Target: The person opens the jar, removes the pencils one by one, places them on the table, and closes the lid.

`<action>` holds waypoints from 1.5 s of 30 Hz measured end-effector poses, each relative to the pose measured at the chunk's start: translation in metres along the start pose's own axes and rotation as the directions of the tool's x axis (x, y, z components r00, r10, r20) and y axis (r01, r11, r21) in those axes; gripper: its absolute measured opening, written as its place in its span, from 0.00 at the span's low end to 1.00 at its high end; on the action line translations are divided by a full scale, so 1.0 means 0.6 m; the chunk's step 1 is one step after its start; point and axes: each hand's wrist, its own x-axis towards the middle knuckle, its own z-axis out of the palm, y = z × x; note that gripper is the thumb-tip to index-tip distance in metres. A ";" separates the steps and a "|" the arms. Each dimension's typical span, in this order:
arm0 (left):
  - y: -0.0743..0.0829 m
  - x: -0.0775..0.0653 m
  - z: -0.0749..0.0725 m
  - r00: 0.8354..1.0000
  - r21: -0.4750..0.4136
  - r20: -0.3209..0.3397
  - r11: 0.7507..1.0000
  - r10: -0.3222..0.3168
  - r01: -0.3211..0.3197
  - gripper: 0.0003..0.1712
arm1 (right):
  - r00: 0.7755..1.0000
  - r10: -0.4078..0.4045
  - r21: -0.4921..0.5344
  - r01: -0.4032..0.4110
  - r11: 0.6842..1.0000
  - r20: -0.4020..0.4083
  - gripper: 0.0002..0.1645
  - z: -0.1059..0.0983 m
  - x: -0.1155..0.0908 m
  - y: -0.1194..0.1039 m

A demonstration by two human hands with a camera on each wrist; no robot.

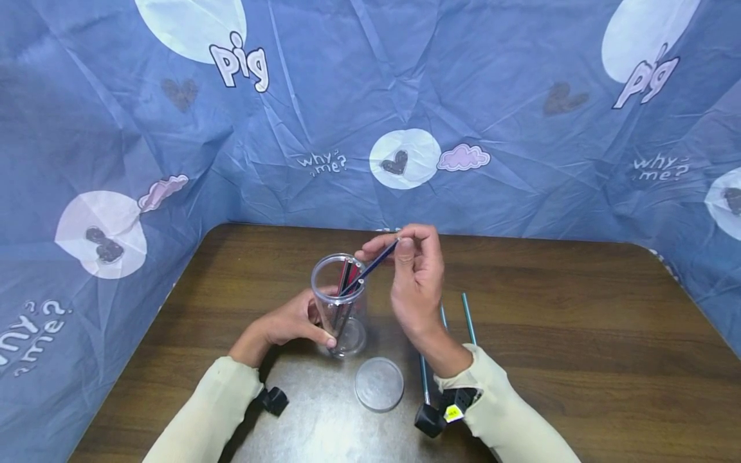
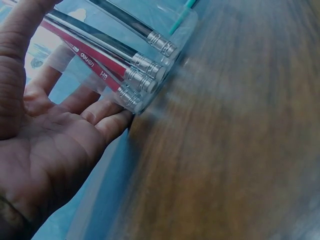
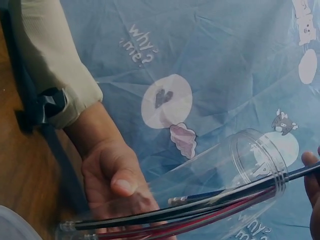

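Observation:
My left hand (image 1: 298,318) grips a clear plastic jar (image 1: 354,315) around its side, thumb low on the front. Inside the jar, red and black pencils (image 2: 102,62) lean together, their metal-banded eraser ends down at the base. Above the rim, my right hand (image 1: 419,276) pinches a dark blue pencil (image 1: 379,259) near its upper end between thumb and fingers. That pencil slants through the jar's mouth, and its eraser end (image 3: 177,201) shows within the jar in the right wrist view. Only the right hand's fingers (image 3: 312,195) appear there, at the right edge.
A round translucent lid (image 1: 379,386) lies on the brown wooden table (image 1: 579,321), in front of the jar. Teal pencils (image 1: 468,318) lie on the table beside and beneath the right forearm. A blue printed cloth (image 1: 492,96) hangs behind the table and along its sides.

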 end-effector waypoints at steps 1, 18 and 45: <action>0.000 0.000 0.000 1.000 -0.002 -0.001 1.000 -0.001 0.001 0.51 | 1.000 -0.007 0.008 0.007 1.000 -0.005 0.26 0.000 0.000 -0.001; 0.003 0.003 -0.001 1.000 0.022 0.010 1.000 0.004 -0.005 0.47 | 1.000 -0.021 0.098 0.022 0.995 -0.019 0.16 -0.005 0.006 -0.001; 0.002 0.001 0.000 1.000 -0.012 0.020 1.000 0.012 -0.011 0.49 | 0.993 -0.119 0.044 0.119 0.992 -0.010 0.21 -0.010 0.017 -0.013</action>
